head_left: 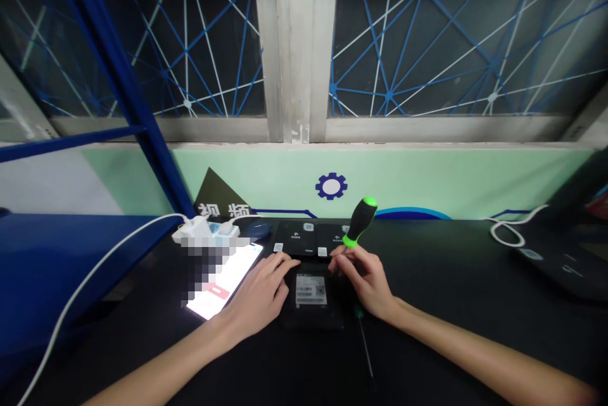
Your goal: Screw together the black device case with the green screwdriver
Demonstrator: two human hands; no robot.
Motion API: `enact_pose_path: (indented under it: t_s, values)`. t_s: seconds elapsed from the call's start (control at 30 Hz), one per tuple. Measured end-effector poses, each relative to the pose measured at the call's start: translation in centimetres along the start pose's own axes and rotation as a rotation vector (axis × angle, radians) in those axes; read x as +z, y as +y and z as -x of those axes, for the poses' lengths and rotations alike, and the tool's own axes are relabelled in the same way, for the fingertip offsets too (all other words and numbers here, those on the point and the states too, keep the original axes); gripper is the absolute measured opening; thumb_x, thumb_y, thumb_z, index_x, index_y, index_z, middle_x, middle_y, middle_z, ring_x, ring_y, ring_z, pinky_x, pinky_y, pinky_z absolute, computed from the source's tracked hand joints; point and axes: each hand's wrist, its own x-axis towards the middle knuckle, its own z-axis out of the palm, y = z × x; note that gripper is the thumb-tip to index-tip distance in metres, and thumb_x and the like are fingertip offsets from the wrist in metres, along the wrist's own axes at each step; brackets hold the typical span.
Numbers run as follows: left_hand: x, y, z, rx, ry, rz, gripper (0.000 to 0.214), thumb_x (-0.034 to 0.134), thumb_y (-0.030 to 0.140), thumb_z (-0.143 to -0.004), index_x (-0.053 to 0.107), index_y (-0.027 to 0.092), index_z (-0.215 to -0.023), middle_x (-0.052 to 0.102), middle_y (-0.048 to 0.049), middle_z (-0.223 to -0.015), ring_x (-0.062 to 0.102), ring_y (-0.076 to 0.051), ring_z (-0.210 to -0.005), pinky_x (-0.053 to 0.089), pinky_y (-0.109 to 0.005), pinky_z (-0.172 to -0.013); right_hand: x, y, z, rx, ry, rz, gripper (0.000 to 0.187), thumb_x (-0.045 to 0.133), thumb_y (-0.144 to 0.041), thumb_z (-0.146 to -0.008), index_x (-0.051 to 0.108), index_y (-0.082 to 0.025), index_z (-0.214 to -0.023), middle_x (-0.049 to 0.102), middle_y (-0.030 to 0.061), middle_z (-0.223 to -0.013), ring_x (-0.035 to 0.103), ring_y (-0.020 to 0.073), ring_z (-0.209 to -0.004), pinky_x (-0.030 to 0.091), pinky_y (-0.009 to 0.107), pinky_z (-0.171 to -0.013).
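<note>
My right hand [368, 276] is closed around the lower part of a screwdriver [361, 219] with a black and bright green handle. Its handle points up and leans right, while its tip is hidden near the top right corner of a flat black device [311, 317]. A white label with a code faces up on that device. My left hand [266, 282] lies with fingers stretched out at the device's upper left edge. Beside the device, under my right hand, a second screwdriver [365, 346] with a dark green handle rests on the table, shaft towards me.
Two flat black boxes [295, 239] with small stickers sit behind the device. Left of my left hand lies a lit phone [237, 273]. A white power strip [178, 235] with plugs and a white cable [76, 292] stands behind it. A black object [563, 273] lies far right.
</note>
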Motion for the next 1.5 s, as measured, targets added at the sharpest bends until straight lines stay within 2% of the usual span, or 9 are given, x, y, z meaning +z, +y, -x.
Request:
enact_pose_path:
  t_s: [0.17, 0.3, 0.37, 0.57, 0.77, 0.93, 1.23, 1.33, 1.5]
  values:
    - [0.0, -0.1, 0.1, 0.0, 0.005, 0.018, 0.049, 0.039, 0.006, -0.092, 0.05, 0.025, -0.136, 0.057, -0.0062, -0.127, 0.058, -0.024, -0.111, 0.051, -0.042, -0.096, -0.6, -0.9, -1.5, 0.083, 0.154, -0.12, 0.02, 0.053, -0.038, -0.099, 0.058, -0.02, -0.094, 0.062, 0.001, -0.072, 0.054, 0.0142, -0.061, 0.045, 0.027, -0.06]
    - [-0.2, 0.2, 0.1, 0.001, 0.025, 0.027, 0.05, 0.04, 0.006, -0.091, 0.049, 0.025, -0.136, 0.058, -0.0059, -0.126, 0.058, -0.023, -0.111, 0.052, -0.042, -0.095, -1.6, -2.1, -1.8, 0.155, 0.205, -0.144, 0.025, 0.055, -0.045, -0.097, 0.056, -0.02, -0.094, 0.057, -0.0015, -0.066, 0.045, 0.0118, -0.051, 0.037, 0.024, -0.05]
    - [-0.3, 0.3, 0.1, 0.002, 0.035, 0.026, 0.05, 0.04, 0.006, -0.091, 0.049, 0.026, -0.136, 0.058, -0.0054, -0.125, 0.058, -0.023, -0.112, 0.053, -0.042, -0.095, -2.2, -2.6, -0.8, 0.201, 0.215, -0.125, 0.027, 0.054, -0.048, -0.097, 0.054, -0.021, -0.092, 0.053, -0.0025, -0.063, 0.04, 0.0111, -0.049, 0.03, 0.023, -0.045]
    - [-0.4, 0.5, 0.1, -0.008, 0.056, 0.062, 0.044, 0.041, 0.008, -0.091, 0.052, 0.025, -0.13, 0.061, -0.0047, -0.121, 0.06, -0.023, -0.11, 0.054, -0.04, -0.092, -4.2, -2.2, 4.8, 0.305, 0.189, 0.078, 0.038, 0.048, -0.049, -0.097, 0.044, -0.021, -0.072, 0.034, -0.004, -0.064, 0.03, 0.0122, -0.056, 0.027, 0.025, -0.051]
    - [-0.4, 0.7, 0.2, -0.012, 0.059, 0.067, 0.039, 0.04, 0.009, -0.092, 0.052, 0.024, -0.126, 0.062, -0.0049, -0.118, 0.061, -0.023, -0.108, 0.053, -0.04, -0.092, -6.7, -2.1, 7.4, 0.403, 0.007, 0.466, 0.035, 0.044, -0.038, -0.095, 0.029, -0.023, -0.068, 0.025, -0.0053, -0.062, 0.026, 0.0128, -0.056, 0.024, 0.026, -0.054]
    - [-0.4, 0.6, -0.1, 0.006, 0.069, 0.058, 0.038, 0.04, 0.01, -0.092, 0.053, 0.024, -0.125, 0.062, -0.0045, -0.116, 0.061, -0.023, -0.107, 0.053, -0.04, -0.091, -6.8, -2.9, 7.7, 0.444, -0.152, 0.863, 0.027, 0.046, -0.024, -0.087, 0.033, -0.022, -0.063, 0.037, -0.0053, -0.055, 0.034, 0.0123, -0.051, 0.025, 0.026, -0.055]
    - [-0.2, 0.9, -0.1, 0.022, 0.063, 0.069, 0.035, 0.039, 0.009, -0.094, 0.054, 0.022, -0.124, 0.061, -0.0061, -0.115, 0.06, -0.022, -0.104, 0.053, -0.039, -0.09, -5.2, -3.1, 7.0, 0.311, -0.234, 1.076, 0.032, 0.05, -0.027, -0.089, 0.04, -0.022, -0.059, 0.053, -0.0011, -0.052, 0.05, 0.0171, -0.047, 0.02, 0.03, -0.053]
    - [-0.2, 0.8, 0.0, 0.029, 0.071, 0.072, 0.036, 0.039, 0.01, -0.094, 0.053, 0.022, -0.125, 0.061, -0.0063, -0.116, 0.06, -0.022, -0.105, 0.053, -0.039, -0.09, -5.1, -2.9, 6.3, 0.199, -0.259, 1.03, 0.037, 0.048, -0.033, -0.095, 0.038, -0.022, -0.06, 0.051, -0.0012, -0.052, 0.05, 0.0167, -0.047, 0.022, 0.03, -0.053]
    - [-0.4, 0.8, -0.2, 0.028, 0.096, 0.073, 0.035, 0.042, 0.008, -0.091, 0.054, 0.023, -0.12, 0.062, -0.0051, -0.115, 0.06, -0.022, -0.104, 0.052, -0.039, -0.09, -4.0, -3.6, 3.8, -0.034, -0.391, 0.916, 0.029, 0.043, -0.028, -0.099, 0.045, -0.023, -0.07, 0.056, -0.0004, -0.061, 0.051, 0.0157, -0.051, 0.025, 0.029, -0.053]
